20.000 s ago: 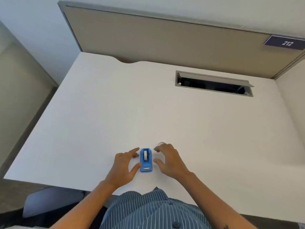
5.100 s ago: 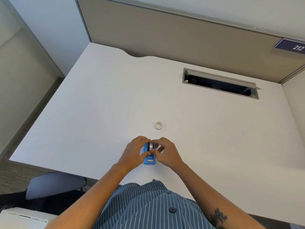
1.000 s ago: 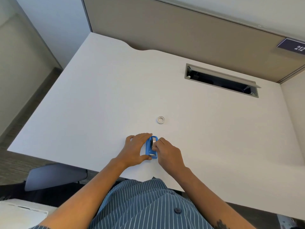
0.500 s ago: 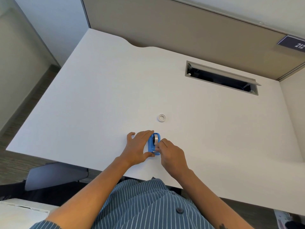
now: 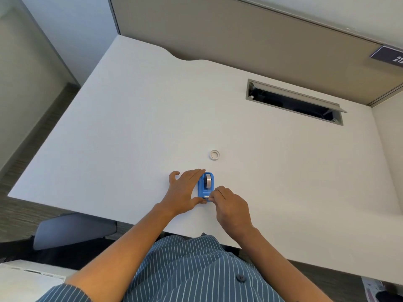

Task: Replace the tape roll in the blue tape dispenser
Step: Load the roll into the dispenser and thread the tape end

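The small blue tape dispenser [image 5: 205,187] stands on the white desk [image 5: 135,131] near its front edge, with a tape roll [image 5: 208,180] seated upright in it. My left hand [image 5: 184,192] braces the dispenser's left side, thumb at the near end and fingers along the far end. My right hand [image 5: 231,205] pinches at the cutter end of the dispenser; the tape end itself is too thin to make out. A small white ring-shaped roll [image 5: 214,154] lies flat on the desk just beyond the dispenser, apart from both hands.
A rectangular cable opening with a raised flap [image 5: 294,102] sits at the desk's back right. A beige partition [image 5: 239,35] runs along the back. A grey chair part [image 5: 74,229] shows below the desk's front-left edge.
My right hand has slid from beside the roll down to the dispenser's near cutter end. The roll is now uncovered in the dispenser. My left hand keeps bracing it.
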Demonstrator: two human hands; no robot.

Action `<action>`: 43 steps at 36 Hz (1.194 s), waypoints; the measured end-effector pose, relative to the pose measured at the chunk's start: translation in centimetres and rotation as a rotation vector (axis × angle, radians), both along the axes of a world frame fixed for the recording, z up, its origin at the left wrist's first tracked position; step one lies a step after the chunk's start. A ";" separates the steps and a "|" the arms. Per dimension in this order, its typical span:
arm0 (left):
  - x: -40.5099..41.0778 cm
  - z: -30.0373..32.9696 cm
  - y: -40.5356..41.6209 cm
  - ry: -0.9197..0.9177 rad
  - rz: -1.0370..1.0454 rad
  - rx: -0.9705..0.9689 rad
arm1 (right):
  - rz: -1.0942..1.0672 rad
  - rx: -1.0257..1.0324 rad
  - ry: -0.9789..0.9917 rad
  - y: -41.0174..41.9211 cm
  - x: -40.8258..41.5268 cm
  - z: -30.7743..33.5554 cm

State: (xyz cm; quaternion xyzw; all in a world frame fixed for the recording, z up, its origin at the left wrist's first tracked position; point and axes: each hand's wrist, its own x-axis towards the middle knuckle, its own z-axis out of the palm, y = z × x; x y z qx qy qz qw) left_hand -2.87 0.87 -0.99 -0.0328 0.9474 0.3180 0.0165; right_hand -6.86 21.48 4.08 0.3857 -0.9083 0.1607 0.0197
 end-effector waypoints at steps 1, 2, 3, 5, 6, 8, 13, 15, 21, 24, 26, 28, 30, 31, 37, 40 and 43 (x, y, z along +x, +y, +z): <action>0.0 0.0 0.0 -0.001 0.000 -0.002 | 0.001 0.002 0.002 0.0 0.0 0.0; 0.1 -0.1 0.0 -0.002 0.001 -0.004 | 0.002 0.002 0.005 0.1 0.1 -0.1; 0.1 -0.1 0.0 -0.004 0.002 -0.005 | 0.003 0.000 0.009 0.1 0.2 -0.1; 0.1 -0.1 0.1 -0.008 0.003 -0.005 | 0.009 0.001 0.009 0.2 0.4 -0.1; 0.1 -0.1 0.1 -0.009 0.004 -0.004 | 0.012 0.005 0.007 0.2 0.5 -0.1; 0.0 0.0 0.1 -0.012 0.003 -0.003 | 0.017 0.015 0.002 0.3 0.7 -0.1; -0.1 0.1 -0.1 -0.021 -0.005 -0.017 | 0.020 0.034 0.007 0.5 0.9 -0.4; -0.1 0.1 -0.2 -0.022 -0.010 -0.021 | 0.021 0.045 0.008 0.6 1.0 -0.5; -0.3 0.2 -0.4 -0.019 -0.023 -0.033 | 0.031 0.039 -0.004 0.6 1.3 -1.0; -0.4 0.1 -0.5 -0.026 -0.029 -0.033 | 0.022 0.033 -0.018 0.6 1.4 -1.3; -0.4 0.1 -0.5 -0.030 -0.028 -0.032 | 0.020 0.032 -0.020 0.5 1.6 -1.5; -0.5 0.0 -0.5 -0.030 -0.024 -0.037 | 0.021 0.036 -0.011 0.4 1.6 -1.6; -0.5 0.0 -0.5 -0.028 -0.021 -0.036 | 0.024 0.048 -0.001 0.3 1.7 -1.7; -0.5 0.0 -0.5 -0.024 -0.021 -0.035 | 0.026 0.054 0.001 0.2 1.6 -1.7; -0.5 0.2 -0.6 -0.019 -0.024 -0.037 | 0.011 0.108 -0.001 -0.2 1.6 -1.6; -0.5 0.4 -0.6 -0.019 -0.025 -0.047 | -0.003 0.123 0.018 -0.4 1.7 -1.7; -0.6 0.4 -0.6 -0.023 -0.026 -0.048 | -0.017 0.133 0.035 -0.7 1.7 -1.7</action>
